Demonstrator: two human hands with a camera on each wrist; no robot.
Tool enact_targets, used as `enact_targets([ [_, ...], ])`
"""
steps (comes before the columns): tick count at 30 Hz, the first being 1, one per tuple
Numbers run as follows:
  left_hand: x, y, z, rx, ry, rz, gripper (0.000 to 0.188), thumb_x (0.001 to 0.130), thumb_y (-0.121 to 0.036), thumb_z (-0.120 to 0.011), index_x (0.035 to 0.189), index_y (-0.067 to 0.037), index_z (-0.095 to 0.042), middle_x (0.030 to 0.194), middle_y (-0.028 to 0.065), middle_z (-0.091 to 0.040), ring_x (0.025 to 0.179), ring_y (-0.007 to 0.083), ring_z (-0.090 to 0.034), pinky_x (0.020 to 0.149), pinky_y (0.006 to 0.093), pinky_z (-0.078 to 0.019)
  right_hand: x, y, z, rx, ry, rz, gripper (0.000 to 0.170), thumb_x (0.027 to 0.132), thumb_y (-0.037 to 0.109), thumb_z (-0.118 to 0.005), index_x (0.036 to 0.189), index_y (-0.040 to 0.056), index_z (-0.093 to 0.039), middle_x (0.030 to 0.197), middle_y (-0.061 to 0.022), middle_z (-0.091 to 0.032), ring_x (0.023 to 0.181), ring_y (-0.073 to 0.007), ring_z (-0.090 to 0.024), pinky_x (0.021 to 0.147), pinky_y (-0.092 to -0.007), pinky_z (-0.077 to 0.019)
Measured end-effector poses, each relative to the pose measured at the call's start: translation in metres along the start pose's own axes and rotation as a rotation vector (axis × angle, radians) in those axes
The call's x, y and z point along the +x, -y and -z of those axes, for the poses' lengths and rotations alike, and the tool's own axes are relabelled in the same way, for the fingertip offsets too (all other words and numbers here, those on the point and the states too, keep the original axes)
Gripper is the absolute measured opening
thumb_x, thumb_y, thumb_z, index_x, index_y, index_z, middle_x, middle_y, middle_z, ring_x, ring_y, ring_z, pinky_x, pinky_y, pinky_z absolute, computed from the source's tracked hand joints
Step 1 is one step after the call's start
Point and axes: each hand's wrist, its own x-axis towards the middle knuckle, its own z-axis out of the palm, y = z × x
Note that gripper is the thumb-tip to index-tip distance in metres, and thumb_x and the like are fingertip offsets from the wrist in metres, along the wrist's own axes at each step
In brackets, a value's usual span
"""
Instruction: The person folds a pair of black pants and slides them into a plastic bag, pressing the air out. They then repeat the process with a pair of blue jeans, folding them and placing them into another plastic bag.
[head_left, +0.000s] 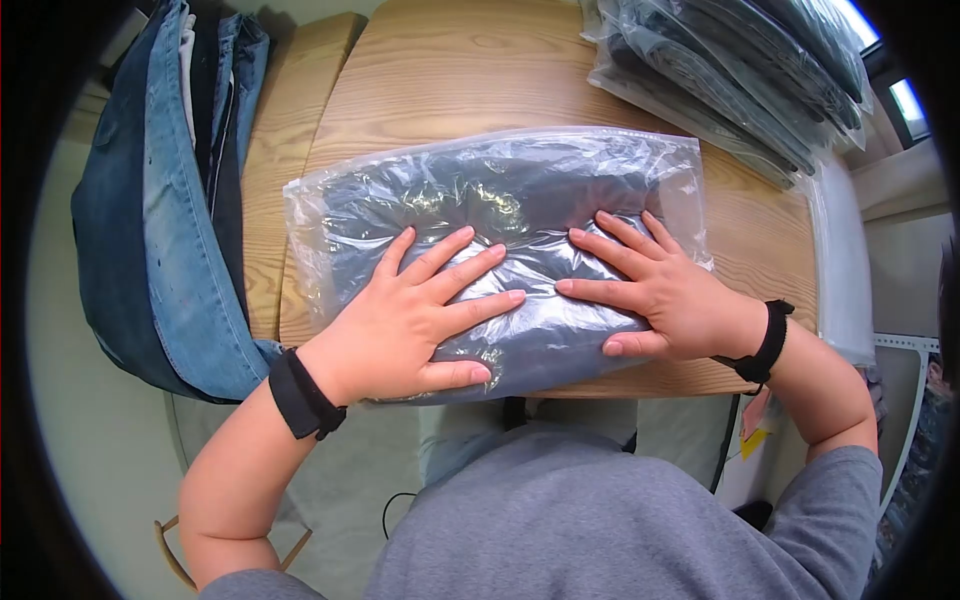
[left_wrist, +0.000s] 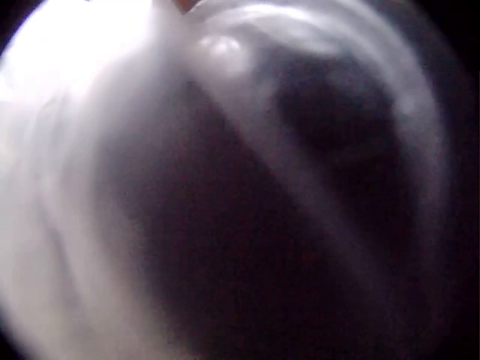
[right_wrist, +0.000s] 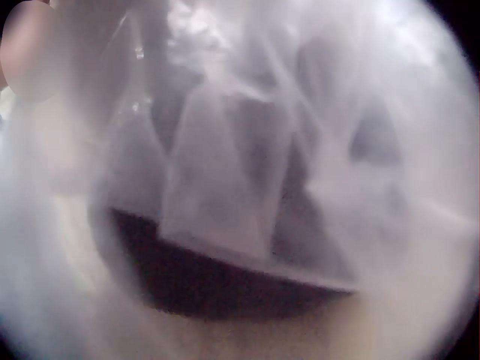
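A clear plastic bag [head_left: 500,200] with a dark folded item inside lies flat on the wooden table, close to the front edge. Spread fingers of the left hand [head_left: 410,315] press on its left half. On its right half rests the right hand [head_left: 665,295], fingers also spread. The film wrinkles and shines around the fingertips. In the left wrist view, blurred film [left_wrist: 300,187] over something dark fills the picture. Creased film [right_wrist: 217,172] shows in the right wrist view, with a fingertip [right_wrist: 26,49] at its upper left corner.
Folded jeans [head_left: 185,200] in blue and dark shades hang over the table's left side. Several bagged dark items [head_left: 730,75] are piled at the back right. Flat clear plastic [head_left: 845,260] lies along the right edge of the table [head_left: 440,60]. Below is the person's grey shirt.
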Motion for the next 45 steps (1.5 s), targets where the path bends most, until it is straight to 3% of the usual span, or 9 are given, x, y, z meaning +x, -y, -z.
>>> enact_targets([
  [3, -0.002, 0.000, -0.003, 0.015, -0.027, -0.007, 0.065, 0.083, -0.061, -0.047, 0.137, -0.025, -0.043, 0.149, 0.0111, -0.027, 0.138, 0.0351, -0.020, 0.106, 0.0632, -0.0135, 0.000, 0.000, -0.003, 0.006, 0.010, 0.000, 0.062, 0.086, 0.063, -0.044, 0.137, 0.0288, -0.042, 0.149, -0.0140, -0.024, 0.138, -0.0402, -0.017, 0.106, -0.0637, -0.0130],
  [9, -0.009, 0.004, 0.001, 0.061, -0.032, -0.071, 0.063, 0.089, -0.055, -0.043, 0.142, -0.022, -0.034, 0.150, 0.0142, -0.022, 0.139, 0.0359, -0.016, 0.110, 0.0560, -0.0112, -0.002, 0.000, 0.020, -0.040, 0.105, 0.053, 0.060, 0.090, 0.056, -0.043, 0.142, 0.0281, -0.033, 0.150, -0.0129, -0.023, 0.140, -0.0327, -0.016, 0.110, -0.0564, -0.0142],
  [15, -0.023, 0.037, 0.018, 0.236, 0.010, -0.017, 0.068, 0.086, -0.062, -0.042, 0.142, -0.024, -0.035, 0.151, 0.0153, -0.019, 0.140, 0.0375, -0.014, 0.108, 0.0598, -0.0122, 0.006, -0.032, 0.039, -0.261, 0.090, 0.148, 0.061, 0.089, 0.058, -0.044, 0.141, 0.0281, -0.035, 0.151, -0.0131, -0.022, 0.139, -0.0317, -0.019, 0.110, -0.0563, -0.0121],
  [30, -0.011, 0.062, 0.004, -0.102, 0.020, 0.055, 0.073, 0.077, -0.071, -0.049, 0.137, -0.029, -0.044, 0.152, 0.0108, -0.019, 0.140, 0.0370, -0.008, 0.107, 0.0643, -0.0071, 0.024, -0.066, 0.014, 0.053, 0.038, 0.149, 0.061, 0.085, 0.065, -0.043, 0.134, 0.0282, -0.047, 0.149, -0.0121, -0.026, 0.139, -0.0346, -0.018, 0.110, -0.0599, -0.0037],
  [33, -0.011, 0.062, 0.003, -0.098, 0.017, 0.053, 0.077, 0.076, -0.071, -0.050, 0.135, -0.023, -0.047, 0.151, 0.0146, -0.018, 0.140, 0.0401, -0.008, 0.107, 0.0636, -0.0057, 0.024, -0.065, 0.016, 0.060, 0.029, 0.151, 0.060, 0.086, 0.063, -0.043, 0.135, 0.0274, -0.046, 0.149, -0.0121, -0.026, 0.139, -0.0340, -0.018, 0.110, -0.0593, -0.0037],
  [40, -0.013, 0.063, 0.000, -0.026, -0.003, 0.024, 0.078, 0.078, -0.068, -0.050, 0.141, -0.023, -0.038, 0.152, 0.0156, -0.015, 0.140, 0.0401, -0.007, 0.109, 0.0606, -0.0077, 0.022, -0.044, 0.037, -0.130, 0.151, 0.100, 0.060, 0.089, 0.058, -0.043, 0.140, 0.0277, -0.037, 0.152, -0.0096, -0.020, 0.141, -0.0295, -0.015, 0.110, -0.0577, -0.0079],
  [41, -0.013, 0.059, 0.004, 0.022, -0.002, 0.017, 0.078, 0.078, -0.064, -0.054, 0.142, -0.023, -0.035, 0.152, 0.0154, -0.015, 0.140, 0.0389, -0.009, 0.109, 0.0595, -0.0109, 0.020, -0.031, 0.045, -0.172, 0.146, 0.066, 0.054, 0.090, 0.047, -0.051, 0.137, 0.0243, -0.042, 0.150, -0.0102, -0.025, 0.141, -0.0289, -0.017, 0.110, -0.0584, -0.0094],
  [44, -0.017, 0.053, 0.016, -0.055, 0.007, 0.031, 0.082, 0.076, -0.061, -0.061, 0.143, -0.023, -0.033, 0.152, 0.0151, -0.016, 0.140, 0.0388, -0.011, 0.109, 0.0588, -0.0139, 0.015, 0.001, 0.066, -0.373, 0.164, -0.052, 0.051, 0.087, 0.040, -0.057, 0.133, 0.0203, -0.046, 0.147, -0.0098, -0.032, 0.139, -0.0272, -0.022, 0.110, -0.0573, -0.0111],
  [45, -0.023, 0.052, 0.021, -0.059, -0.082, 0.018, 0.077, 0.078, -0.048, -0.067, 0.141, -0.017, -0.036, 0.150, 0.0165, -0.023, 0.139, 0.0337, -0.018, 0.110, 0.0529, -0.0183, 0.016, 0.016, 0.073, -0.319, 0.099, -0.054, 0.048, 0.085, 0.033, -0.061, 0.129, 0.0162, -0.050, 0.144, -0.0095, -0.038, 0.136, -0.0256, -0.029, 0.109, -0.0569, -0.0153],
])
